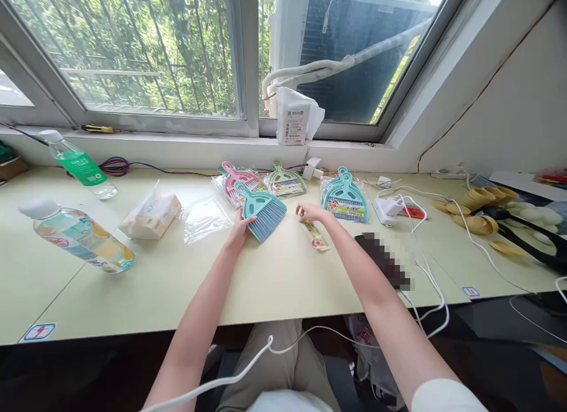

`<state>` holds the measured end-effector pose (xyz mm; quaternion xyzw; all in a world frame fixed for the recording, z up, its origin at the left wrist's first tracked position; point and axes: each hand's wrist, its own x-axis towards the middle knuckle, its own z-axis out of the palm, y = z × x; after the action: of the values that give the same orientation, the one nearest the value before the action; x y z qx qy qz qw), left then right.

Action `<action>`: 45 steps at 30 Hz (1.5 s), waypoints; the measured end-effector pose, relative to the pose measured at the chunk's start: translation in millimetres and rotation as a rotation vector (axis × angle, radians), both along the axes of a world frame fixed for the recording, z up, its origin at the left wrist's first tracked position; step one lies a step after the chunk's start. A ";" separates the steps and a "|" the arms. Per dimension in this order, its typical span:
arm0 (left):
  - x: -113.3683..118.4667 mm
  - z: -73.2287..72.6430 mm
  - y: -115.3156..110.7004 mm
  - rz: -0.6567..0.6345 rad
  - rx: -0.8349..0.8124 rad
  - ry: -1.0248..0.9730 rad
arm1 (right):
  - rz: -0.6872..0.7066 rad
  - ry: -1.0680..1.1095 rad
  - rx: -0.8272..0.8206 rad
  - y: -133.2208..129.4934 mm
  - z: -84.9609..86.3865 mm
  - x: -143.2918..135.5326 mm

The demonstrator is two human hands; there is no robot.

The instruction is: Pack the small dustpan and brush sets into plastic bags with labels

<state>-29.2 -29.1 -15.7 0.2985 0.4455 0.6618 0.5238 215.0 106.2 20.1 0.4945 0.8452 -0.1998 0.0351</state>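
Observation:
My left hand (pixel 240 228) grips the edge of a teal toy-sized dustpan (pixel 252 198), which has a matching brush with blue-grey bristles (pixel 268 218) fitted in it. To its right, my right hand (pixel 310 212) is over the table with curled fingers. A yellow printed label strip (pixel 318 238) slants down from beneath these fingers; its upper end is partly hidden. Behind my left hand lie a pink dustpan set (pixel 239 180) and an olive-green one (pixel 284 180), both in clear wrap. Several teal wrapped sets (pixel 345 196) are stacked beyond my right hand.
Clear plastic bags (pixel 206 220) lie left of my left hand, beside a tissue pack (pixel 153 214). Two bottles (pixel 88 238) stand farther left. On the right are a pixelated dark object (pixel 383 261), a white power adapter (pixel 386 210), cables and yellow cup-shaped pieces (pixel 481 223).

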 end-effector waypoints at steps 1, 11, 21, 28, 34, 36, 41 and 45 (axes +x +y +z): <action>-0.1 -0.6 0.4 -0.001 -0.003 -0.003 | -0.009 0.003 -0.007 0.6 -1.0 2.8; 3.3 -6.2 3.2 -0.057 -0.018 0.005 | 0.003 0.571 -0.162 -19.5 -8.3 17.2; 6.2 -5.0 -3.3 -0.134 -0.070 0.107 | -0.224 0.454 0.186 -38.6 2.5 -42.4; 10.6 -7.3 -2.8 -0.140 -0.033 0.195 | -0.383 0.579 0.200 -45.4 -16.5 -41.9; 14.0 -1.4 -7.6 -0.116 0.012 0.129 | -0.738 1.110 0.327 -80.5 -42.4 -45.5; 14.6 2.4 -10.9 -0.131 0.047 0.094 | -0.651 1.240 -0.005 -92.1 -47.2 -48.0; 17.5 10.2 -19.3 -0.184 0.070 0.109 | -0.343 1.338 -0.698 -100.4 -44.0 -50.7; 14.2 15.0 -17.8 -0.118 0.080 0.245 | -0.420 1.415 -0.694 -98.5 -42.3 -49.0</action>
<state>-15.0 -46.9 -0.7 0.4236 0.4610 0.6056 0.4912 166.0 7.7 -22.2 0.3605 0.4469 -0.7176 -0.3942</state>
